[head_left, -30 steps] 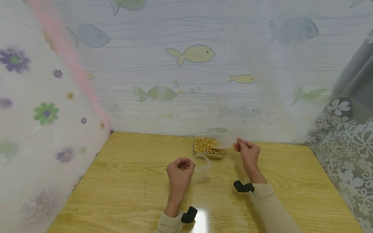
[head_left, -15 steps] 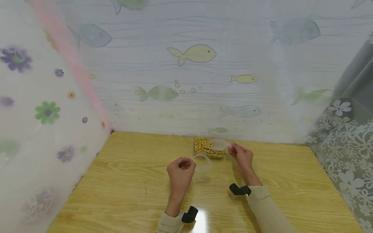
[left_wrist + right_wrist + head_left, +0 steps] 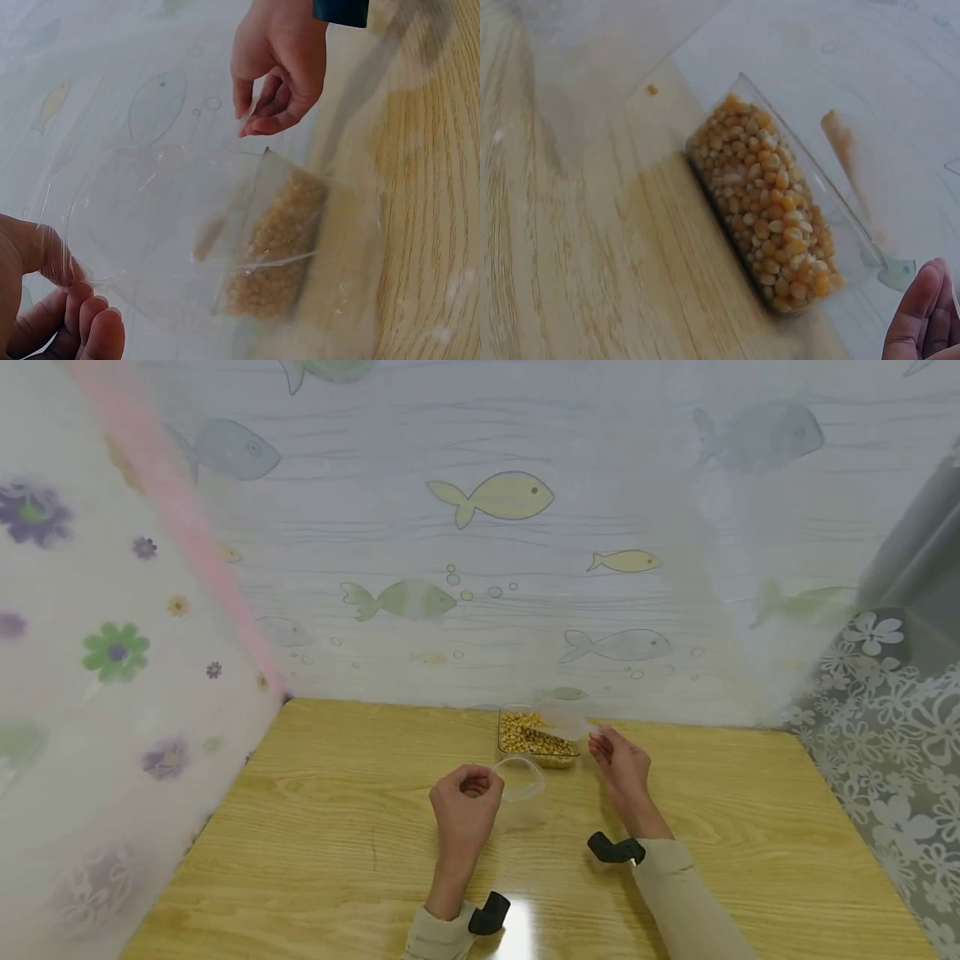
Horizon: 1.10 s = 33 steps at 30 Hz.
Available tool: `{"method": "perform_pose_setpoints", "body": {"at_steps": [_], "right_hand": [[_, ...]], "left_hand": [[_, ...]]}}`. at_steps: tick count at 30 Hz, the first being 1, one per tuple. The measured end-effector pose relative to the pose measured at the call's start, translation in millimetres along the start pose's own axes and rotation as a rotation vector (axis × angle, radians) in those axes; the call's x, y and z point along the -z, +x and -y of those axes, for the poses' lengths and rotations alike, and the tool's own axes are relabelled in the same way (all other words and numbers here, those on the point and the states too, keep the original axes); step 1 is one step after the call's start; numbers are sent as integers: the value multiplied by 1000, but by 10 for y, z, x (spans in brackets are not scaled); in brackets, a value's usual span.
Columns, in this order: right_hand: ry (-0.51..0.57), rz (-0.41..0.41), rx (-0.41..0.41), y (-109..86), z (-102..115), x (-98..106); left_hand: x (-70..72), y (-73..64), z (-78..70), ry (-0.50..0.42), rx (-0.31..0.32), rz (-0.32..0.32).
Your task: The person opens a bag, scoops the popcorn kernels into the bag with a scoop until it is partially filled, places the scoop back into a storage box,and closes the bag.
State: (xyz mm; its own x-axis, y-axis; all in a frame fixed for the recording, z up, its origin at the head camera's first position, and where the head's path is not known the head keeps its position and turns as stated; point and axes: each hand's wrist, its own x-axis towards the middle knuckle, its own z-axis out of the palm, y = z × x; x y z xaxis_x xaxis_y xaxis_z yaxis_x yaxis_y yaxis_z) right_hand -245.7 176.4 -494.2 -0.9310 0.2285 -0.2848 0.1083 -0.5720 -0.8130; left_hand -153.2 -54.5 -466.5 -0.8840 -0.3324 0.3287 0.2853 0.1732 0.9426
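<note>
A clear rectangular container (image 3: pixel 731 199) full of yellow corn kernels (image 3: pixel 761 202) stands at the back of the table. My right hand (image 3: pixel 624 768) is to its right and pinches the handle of a translucent white scoop (image 3: pixel 566 724). The scoop is tilted over the container, with a few kernels showing along its edge in the right wrist view. My left hand (image 3: pixel 467 802), nearer to me, pinches the rim of a clear plastic bag (image 3: pixel 521 793). The bag's mouth gapes upward just in front of the container. In the left wrist view, the bag (image 3: pixel 150 202) partly veils container and scoop.
The wood-grain table (image 3: pixel 322 827) reaches back to a fish-patterned curtain (image 3: pixel 390 652) right behind the container. A flowered curtain (image 3: pixel 120 710) borders the left side. One loose kernel (image 3: pixel 652 89) shows near the bag; I cannot tell whether it lies on the table.
My right hand has moved left and slightly down, bringing the scoop down to the kernels. Since half a second ago the scoop has tilted. My left hand and the bag have stayed nearly still.
</note>
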Motion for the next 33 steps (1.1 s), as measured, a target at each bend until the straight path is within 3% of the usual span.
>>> {"method": "perform_pose_setpoints", "body": {"at_steps": [18, 26, 33], "right_hand": [[116, 52, -146, -107, 161, 27], [103, 114, -140, -277, 235, -65], [86, 164, -121, -426, 320, -143]], "left_hand": [[-41, -34, -10, 25, -36, 8], [-37, -26, -31, 21, -12, 5], [-34, -30, -22, 34, -36, -3]]}}
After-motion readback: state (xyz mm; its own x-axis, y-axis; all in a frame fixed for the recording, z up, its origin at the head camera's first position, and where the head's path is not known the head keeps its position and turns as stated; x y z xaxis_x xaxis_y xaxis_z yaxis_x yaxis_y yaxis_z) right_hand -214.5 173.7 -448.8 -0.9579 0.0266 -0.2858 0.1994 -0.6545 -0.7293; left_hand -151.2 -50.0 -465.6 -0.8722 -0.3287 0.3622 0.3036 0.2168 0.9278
